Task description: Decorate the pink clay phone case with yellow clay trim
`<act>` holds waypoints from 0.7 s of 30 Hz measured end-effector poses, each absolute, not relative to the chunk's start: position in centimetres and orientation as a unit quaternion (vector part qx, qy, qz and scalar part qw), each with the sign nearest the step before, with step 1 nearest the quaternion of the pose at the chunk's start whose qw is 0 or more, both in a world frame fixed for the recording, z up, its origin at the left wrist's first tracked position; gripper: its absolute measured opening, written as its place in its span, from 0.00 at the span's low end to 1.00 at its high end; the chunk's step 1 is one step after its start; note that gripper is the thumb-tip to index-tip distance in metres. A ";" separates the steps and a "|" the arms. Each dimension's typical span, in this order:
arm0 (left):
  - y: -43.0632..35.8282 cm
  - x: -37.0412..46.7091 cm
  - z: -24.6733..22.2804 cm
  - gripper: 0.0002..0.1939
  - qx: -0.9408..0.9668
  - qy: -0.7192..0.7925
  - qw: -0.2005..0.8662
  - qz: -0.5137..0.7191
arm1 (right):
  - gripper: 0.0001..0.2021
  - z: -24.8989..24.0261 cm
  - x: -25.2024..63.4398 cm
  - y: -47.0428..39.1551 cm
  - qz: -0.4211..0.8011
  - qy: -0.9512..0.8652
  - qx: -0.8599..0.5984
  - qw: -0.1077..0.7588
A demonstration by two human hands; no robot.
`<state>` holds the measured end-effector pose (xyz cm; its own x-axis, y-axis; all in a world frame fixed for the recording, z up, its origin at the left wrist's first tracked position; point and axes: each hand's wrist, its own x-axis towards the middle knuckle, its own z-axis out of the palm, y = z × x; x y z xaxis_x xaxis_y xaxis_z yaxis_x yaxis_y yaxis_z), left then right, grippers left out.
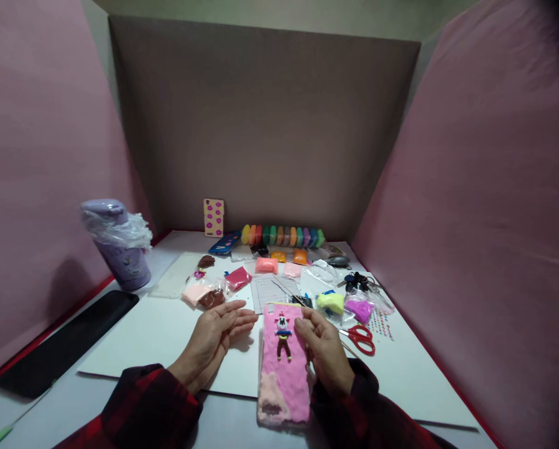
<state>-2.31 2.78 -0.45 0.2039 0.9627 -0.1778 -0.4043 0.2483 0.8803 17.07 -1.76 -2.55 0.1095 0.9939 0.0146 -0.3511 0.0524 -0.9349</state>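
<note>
A phone case (286, 380) coated in pink clay is held up in front of me, with a peach patch at its lower left. On its upper half sits a small clay figure (283, 337) with a white face, blue top and brown legs. My right hand (325, 349) grips the case by its right edge, thumb on the front. To the left of the case, my left hand (218, 333) is held with fingers stretched out, holding nothing. Beyond the hands lie a bag of yellow clay (330, 303), a bag of purple clay (359, 309) and red-handled scissors (361, 338).
Several colored clay packs (283, 236) line the back. A flowered phone case (214, 217) leans on the back wall. A purple bottle (123, 249) stands at left behind a long black object (68, 343). Keys (359, 282) and a sheet of tiny stickers (381, 324) lie at right. Pink walls flank the table.
</note>
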 end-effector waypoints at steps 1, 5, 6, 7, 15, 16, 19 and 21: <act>2.8 -2.3 -0.4 0.12 0.355 0.387 0.689 0.499 | 0.17 -2.6 17.1 -1.7 0.549 -0.388 -0.414 0.614; 2.7 -2.1 -0.1 0.14 0.340 0.378 0.699 0.503 | 0.16 -2.8 17.3 -1.7 0.554 -0.392 -0.407 0.611; 2.7 -2.1 -0.1 0.14 0.342 0.375 0.700 0.502 | 0.16 -2.8 17.3 -1.8 0.557 -0.392 -0.406 0.609; 2.6 -2.1 -0.1 0.15 0.345 0.373 0.700 0.502 | 0.16 -2.8 17.4 -1.8 0.559 -0.393 -0.405 0.607; 2.5 -1.9 0.0 0.15 0.343 0.340 0.730 0.483 | 0.15 -3.1 17.4 -1.8 0.558 -0.418 -0.383 0.606; 2.5 -1.9 0.0 0.15 0.341 0.338 0.733 0.482 | 0.15 -3.1 17.4 -1.8 0.559 -0.416 -0.382 0.607; 2.6 -1.9 -0.3 0.15 0.325 0.346 0.734 0.486 | 0.15 -3.1 17.4 -1.8 0.563 -0.410 -0.383 0.607; 2.6 -1.9 -0.5 0.14 0.312 0.356 0.732 0.490 | 0.15 -3.1 17.5 -1.8 0.565 -0.408 -0.383 0.606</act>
<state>-1.88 2.64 -0.48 0.2654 0.9398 -0.2151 -0.4946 0.3243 0.8063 17.46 -1.84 -3.11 0.0284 0.9977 0.0617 -0.3734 0.0678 -0.9252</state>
